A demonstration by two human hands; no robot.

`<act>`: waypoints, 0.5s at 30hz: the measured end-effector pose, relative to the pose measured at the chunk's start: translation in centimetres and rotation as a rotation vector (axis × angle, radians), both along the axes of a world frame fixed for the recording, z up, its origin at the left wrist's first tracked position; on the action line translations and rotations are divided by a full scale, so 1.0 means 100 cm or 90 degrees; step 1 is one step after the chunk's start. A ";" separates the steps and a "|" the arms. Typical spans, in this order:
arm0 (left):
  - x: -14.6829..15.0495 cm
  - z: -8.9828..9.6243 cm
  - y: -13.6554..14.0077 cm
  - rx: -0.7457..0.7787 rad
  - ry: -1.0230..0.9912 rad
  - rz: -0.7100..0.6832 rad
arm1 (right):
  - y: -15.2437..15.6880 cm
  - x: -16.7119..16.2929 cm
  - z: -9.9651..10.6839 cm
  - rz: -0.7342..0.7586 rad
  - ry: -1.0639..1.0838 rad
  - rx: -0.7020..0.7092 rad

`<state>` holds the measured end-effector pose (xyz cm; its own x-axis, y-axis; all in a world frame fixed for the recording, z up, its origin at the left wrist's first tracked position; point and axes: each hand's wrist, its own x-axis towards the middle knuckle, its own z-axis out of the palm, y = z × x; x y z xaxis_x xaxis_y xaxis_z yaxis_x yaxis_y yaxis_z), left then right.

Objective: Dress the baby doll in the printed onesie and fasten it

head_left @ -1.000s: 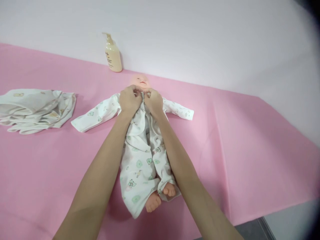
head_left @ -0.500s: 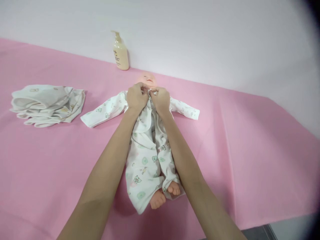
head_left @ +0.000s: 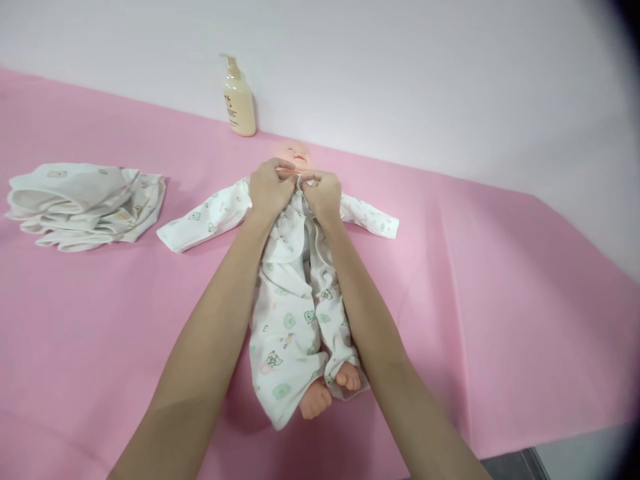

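A baby doll [head_left: 299, 153] lies on its back, dressed in a white romper [head_left: 289, 320] with small animal prints. Both sleeves stretch out sideways, and the bare feet show at the leg openings. At the doll's neck, my left hand [head_left: 271, 190] is closed, pinching one side of the romper's collar. My right hand [head_left: 323, 197] is closed too, thumb and fingers gripping the other collar edge. The two hands nearly meet under the chin. Below them the romper's front hangs open down the middle. Any fastener between the fingertips is too small to make out.
A folded pile of printed white cloth [head_left: 85, 207] lies at the left. Behind the doll's head a pump bottle [head_left: 240, 103] of pale yellow liquid stands near the white wall [head_left: 400, 80]. Pink sheeting [head_left: 500, 300] covers the table, whose near edge shows at lower right.
Both hands remain pinched at the collar, with only small finger shifts. The view has moved slightly, so the bottle and cloth pile appear a little further up and left.
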<state>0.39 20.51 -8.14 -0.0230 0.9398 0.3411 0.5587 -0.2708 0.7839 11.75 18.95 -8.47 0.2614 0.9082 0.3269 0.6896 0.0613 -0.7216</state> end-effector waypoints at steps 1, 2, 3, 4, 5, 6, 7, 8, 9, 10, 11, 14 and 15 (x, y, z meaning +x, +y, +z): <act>0.000 0.000 0.000 0.001 -0.008 0.007 | 0.000 0.000 0.000 -0.005 -0.006 -0.003; 0.000 0.001 0.000 0.004 -0.012 0.009 | 0.001 0.000 0.000 -0.008 -0.013 -0.006; 0.000 0.001 -0.001 0.006 -0.012 0.008 | 0.001 0.000 0.000 -0.011 -0.019 -0.010; 0.000 0.002 -0.001 0.008 -0.008 0.007 | 0.001 0.000 0.001 -0.012 -0.022 -0.014; 0.001 0.002 -0.002 0.010 -0.003 0.009 | 0.001 0.000 0.001 -0.012 -0.023 -0.017; 0.001 0.003 -0.003 0.010 -0.001 0.012 | 0.000 0.001 0.001 -0.010 -0.023 -0.019; 0.002 0.003 -0.003 0.007 -0.004 0.017 | 0.000 0.001 0.001 -0.007 -0.021 -0.017; 0.002 0.003 -0.003 0.005 -0.013 0.017 | 0.000 0.002 0.001 -0.003 -0.016 -0.013; 0.002 0.002 -0.002 0.003 -0.028 0.019 | 0.001 0.003 0.000 0.003 -0.009 -0.008; 0.002 0.001 -0.001 0.001 -0.048 0.018 | 0.002 0.004 -0.001 0.013 0.003 -0.004; 0.002 -0.001 0.001 0.000 -0.071 0.017 | 0.004 0.006 -0.003 0.025 0.022 -0.001; 0.001 -0.009 0.008 -0.009 -0.160 -0.006 | 0.011 0.012 -0.009 0.061 0.106 0.005; 0.000 -0.012 0.011 -0.012 -0.190 -0.021 | 0.014 0.014 -0.011 0.070 0.134 0.009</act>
